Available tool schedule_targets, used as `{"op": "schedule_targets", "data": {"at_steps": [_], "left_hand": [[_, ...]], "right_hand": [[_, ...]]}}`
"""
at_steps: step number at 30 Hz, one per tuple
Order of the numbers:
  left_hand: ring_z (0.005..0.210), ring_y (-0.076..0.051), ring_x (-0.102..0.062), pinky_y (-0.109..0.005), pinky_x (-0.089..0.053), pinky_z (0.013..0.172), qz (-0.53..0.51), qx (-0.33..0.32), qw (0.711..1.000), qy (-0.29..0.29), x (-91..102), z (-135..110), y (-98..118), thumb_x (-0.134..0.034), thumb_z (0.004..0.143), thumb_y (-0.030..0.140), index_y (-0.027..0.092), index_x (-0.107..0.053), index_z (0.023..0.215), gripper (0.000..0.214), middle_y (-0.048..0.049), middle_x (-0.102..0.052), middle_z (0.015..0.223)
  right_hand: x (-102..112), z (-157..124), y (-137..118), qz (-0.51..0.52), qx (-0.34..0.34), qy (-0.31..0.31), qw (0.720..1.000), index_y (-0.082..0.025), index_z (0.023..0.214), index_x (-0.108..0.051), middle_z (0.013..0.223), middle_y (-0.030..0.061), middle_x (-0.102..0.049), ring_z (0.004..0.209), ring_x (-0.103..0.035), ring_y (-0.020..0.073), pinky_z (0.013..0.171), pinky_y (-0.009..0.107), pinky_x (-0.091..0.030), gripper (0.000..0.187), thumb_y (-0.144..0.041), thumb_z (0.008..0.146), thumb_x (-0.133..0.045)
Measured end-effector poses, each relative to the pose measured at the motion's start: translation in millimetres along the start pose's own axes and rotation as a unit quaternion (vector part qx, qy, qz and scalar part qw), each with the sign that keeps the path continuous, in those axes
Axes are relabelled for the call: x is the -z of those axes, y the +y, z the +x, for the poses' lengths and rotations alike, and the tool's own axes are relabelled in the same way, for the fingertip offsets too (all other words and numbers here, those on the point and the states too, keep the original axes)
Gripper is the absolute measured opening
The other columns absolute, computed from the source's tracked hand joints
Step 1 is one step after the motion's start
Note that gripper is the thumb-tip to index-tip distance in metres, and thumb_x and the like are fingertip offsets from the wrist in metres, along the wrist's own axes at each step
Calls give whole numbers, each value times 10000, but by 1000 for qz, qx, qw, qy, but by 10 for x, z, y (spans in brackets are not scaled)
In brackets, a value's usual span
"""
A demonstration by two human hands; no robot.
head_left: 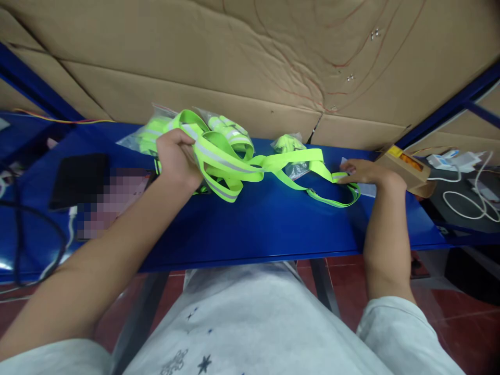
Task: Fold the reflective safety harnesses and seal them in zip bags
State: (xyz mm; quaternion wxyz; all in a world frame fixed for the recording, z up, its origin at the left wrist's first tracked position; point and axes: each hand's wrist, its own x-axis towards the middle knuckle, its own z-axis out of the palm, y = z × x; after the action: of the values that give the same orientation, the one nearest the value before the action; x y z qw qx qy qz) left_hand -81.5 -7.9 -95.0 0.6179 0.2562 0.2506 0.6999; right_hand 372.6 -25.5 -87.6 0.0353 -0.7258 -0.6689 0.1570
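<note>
A neon-yellow reflective strap harness with silver stripes stretches between my hands above the blue table. My left hand is closed around its looped, bunched end. At the other end my right hand pinches the band, beside a loop with a small buckle that hangs close to the tabletop. Behind my left hand lie clear plastic bags of folded neon straps, partly hidden by it. Another bagged bundle sits at the back, behind the stretched strap.
The blue table ends at a cardboard-covered wall. At left are a black flat case and a dark cable. An open cardboard box with orange contents stands at right, near a white cable.
</note>
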Motion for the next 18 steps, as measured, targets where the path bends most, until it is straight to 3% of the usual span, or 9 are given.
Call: {"op": "schedule_targets", "data": {"at_steps": [3,5,9,12,15,18], "left_hand": [[498,-96,-427,-251,-480,620,8,3,1000,6,-31,-42,-27,-483,500,139,179,-561,709,227,-1,-613,674],[499,-92,-428,-242,-459,603,9,-2,1000,10,-41,-53,-21,-478,495,137,174,-548,704,224,0,-590,662],[475,-84,-406,-231,-384,527,-1,-26,999,26,-35,-33,55,-456,477,156,174,-484,644,171,10,-493,585],[515,-99,-473,-235,-439,568,-20,-29,999,28,-13,3,119,-447,472,177,182,-465,641,170,2,-520,584],[616,-145,-576,-294,-538,680,-35,-41,998,33,24,47,153,-445,462,192,193,-466,664,203,-16,-578,628],[616,-145,-580,-295,-546,689,-32,-53,997,54,60,84,175,-452,445,183,199,-449,654,210,-8,-553,611]], "right_hand": [[-23,54,52,-24,-22,-12,999,-238,862,-710,895,46,-721,828,-657,254,751,356,-518,321,-367,633,-893],[-2,43,31,-35,-33,34,998,-218,873,-688,904,46,-708,811,-623,218,735,321,-472,265,-335,694,-845],[131,-68,-2,-53,-94,203,973,-190,1077,-637,1003,92,-689,856,-578,206,783,331,-411,242,-270,854,-687],[201,-132,17,-44,-155,314,936,-171,1277,-550,1148,158,-668,955,-585,246,827,367,-399,357,-264,933,-570],[193,-132,68,-19,-191,375,907,-152,1377,-475,1261,195,-636,1052,-593,268,865,380,-399,432,-265,962,-510],[134,-99,156,3,-209,401,892,-168,1390,-504,1338,202,-606,1159,-574,275,933,391,-392,422,-261,979,-484]]}}
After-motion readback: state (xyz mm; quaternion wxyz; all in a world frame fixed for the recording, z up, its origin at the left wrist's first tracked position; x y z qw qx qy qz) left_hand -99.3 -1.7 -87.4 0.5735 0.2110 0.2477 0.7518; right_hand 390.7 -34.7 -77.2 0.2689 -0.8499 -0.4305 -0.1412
